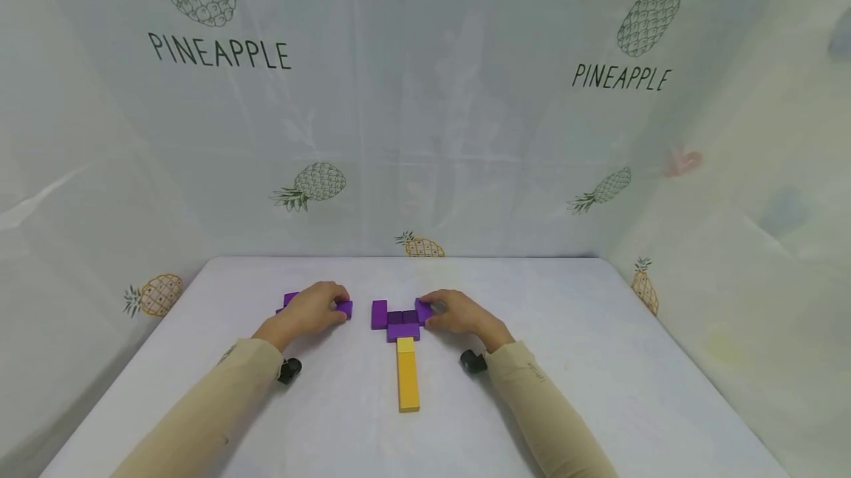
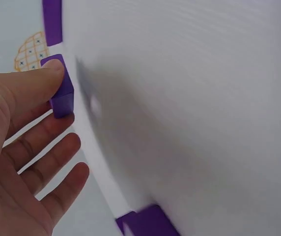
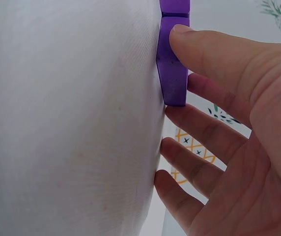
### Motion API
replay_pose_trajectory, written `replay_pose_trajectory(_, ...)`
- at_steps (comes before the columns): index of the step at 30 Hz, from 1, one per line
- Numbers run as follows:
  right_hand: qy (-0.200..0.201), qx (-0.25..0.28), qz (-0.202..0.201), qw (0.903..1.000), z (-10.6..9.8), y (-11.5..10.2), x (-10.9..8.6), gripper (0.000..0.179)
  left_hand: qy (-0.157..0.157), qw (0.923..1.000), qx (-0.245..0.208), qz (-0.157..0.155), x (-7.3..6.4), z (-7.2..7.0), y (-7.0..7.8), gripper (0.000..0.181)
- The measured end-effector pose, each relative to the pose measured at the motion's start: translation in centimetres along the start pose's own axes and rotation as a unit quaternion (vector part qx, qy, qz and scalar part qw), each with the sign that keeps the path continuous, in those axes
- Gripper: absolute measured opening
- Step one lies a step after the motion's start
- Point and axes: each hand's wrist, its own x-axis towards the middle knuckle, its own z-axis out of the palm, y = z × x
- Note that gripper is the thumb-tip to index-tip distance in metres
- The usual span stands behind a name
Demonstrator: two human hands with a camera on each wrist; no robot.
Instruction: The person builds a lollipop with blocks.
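Between thumb and fingers, my left hand pinches a purple block; the left wrist view shows the thumb on its face. Right of it lies a purple arrangement: an upright-laid block, two dark purple cubes side by side and a crosswise block below them. At its right end my right hand pinches another purple block, set slightly aslant. The right wrist view has thumb and forefinger on this block, with the other fingers spread by the table. A long yellow block and a short yellow block run toward me.
More purple blocks lie partly hidden behind my left hand. All of it sits on a white table. A pineapple-print curtain hangs behind the table's far edge and along both sides.
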Motion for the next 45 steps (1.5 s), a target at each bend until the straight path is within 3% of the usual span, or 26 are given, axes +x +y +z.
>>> replay_pose_trajectory(7,0.004,-0.006,-0.002,1.0,0.0,0.2,0.0,0.049,0.022,0.9994,0.0,0.028,1.5,0.1,1.8,0.027)
replay_pose_trajectory(25,0.0,-0.004,-0.015,0.9999,0.0,0.3,0.2,0.049,0.0,0.9988,0.007,0.049,5.7,2.6,7.5,0.027)
replay_pose_trajectory(35,-0.001,0.005,-0.001,1.0,0.0,0.0,0.1,0.051,-0.02,0.9995,-0.008,0.023,6.9,4.0,7.9,0.027)
replay_pose_trajectory(45,0.005,-0.001,-0.026,0.9996,-0.1,0.0,-0.1,0.05,-0.035,0.9974,-0.021,0.059,7.4,4.4,8.4,0.021)
